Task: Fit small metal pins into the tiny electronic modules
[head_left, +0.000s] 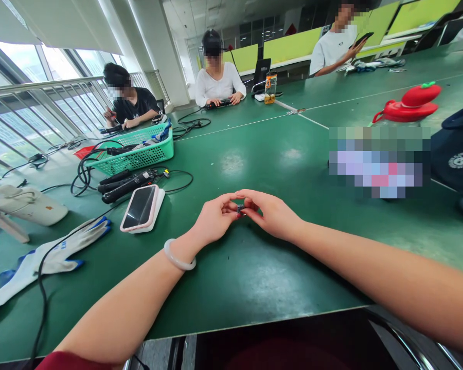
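Observation:
My left hand [216,218] and my right hand [270,213] meet above the green table [270,288], fingertips nearly touching. Between the thumbs and fingers of both is a small dark piece [239,208], metallic-looking and too small to name. Both hands are closed around it in a pinch. Part of the piece is covered by my fingers. A pale bangle [179,255] circles my left wrist. Left of my left hand lies a phone [141,207] with a pink edge, resting on a white object.
A green basket [135,159] with cables stands at the left, black handheld tools [127,185] before it. White-and-blue gloves [54,252] lie near left, a cable across them. A red-lidded bottle [405,110] and dark bag [457,149] stand right. Several people sit across the table.

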A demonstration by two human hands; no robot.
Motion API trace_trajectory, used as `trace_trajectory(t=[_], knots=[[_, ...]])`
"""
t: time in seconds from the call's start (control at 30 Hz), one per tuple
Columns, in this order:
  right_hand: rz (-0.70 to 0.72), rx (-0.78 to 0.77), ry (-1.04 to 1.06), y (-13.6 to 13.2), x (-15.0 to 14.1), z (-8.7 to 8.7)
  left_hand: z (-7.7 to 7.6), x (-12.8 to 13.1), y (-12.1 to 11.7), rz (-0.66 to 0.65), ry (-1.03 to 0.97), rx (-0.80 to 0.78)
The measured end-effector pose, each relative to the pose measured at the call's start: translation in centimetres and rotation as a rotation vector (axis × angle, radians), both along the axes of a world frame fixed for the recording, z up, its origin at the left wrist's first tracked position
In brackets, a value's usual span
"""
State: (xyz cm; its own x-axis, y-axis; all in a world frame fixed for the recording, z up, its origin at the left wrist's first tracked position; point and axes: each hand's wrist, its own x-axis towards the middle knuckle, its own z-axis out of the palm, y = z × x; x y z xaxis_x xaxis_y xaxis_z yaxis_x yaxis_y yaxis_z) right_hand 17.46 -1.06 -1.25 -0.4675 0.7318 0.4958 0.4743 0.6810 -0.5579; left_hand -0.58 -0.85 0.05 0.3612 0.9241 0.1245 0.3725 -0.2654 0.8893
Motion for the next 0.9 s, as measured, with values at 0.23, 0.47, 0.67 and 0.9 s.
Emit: trace_trajectory(t=[0.23, 0.47, 0.67, 0.9], knots=[[-0.021, -0.018, -0.013, -0.3, -0.1, 0.3, 0.3, 0.2, -0.3, 0.011, -0.021, -0.022], [-0.059, -0.079, 0.059, 0.0, 0.1, 0.2, 0.4, 0.1, -0.5, -0.016, 0.125, 0.075], [-0.126, -0.053, -0.222, 1.7, 0.7, -0.8, 0.4, -0.5, 0.3, 0.095, 0.283, 0.042], [-0.101, -0.021, -0.325, 2.2, 0.6, -1.6, 0.2, -0.7, 0.7, 0.093, 0.317, -0.003]])
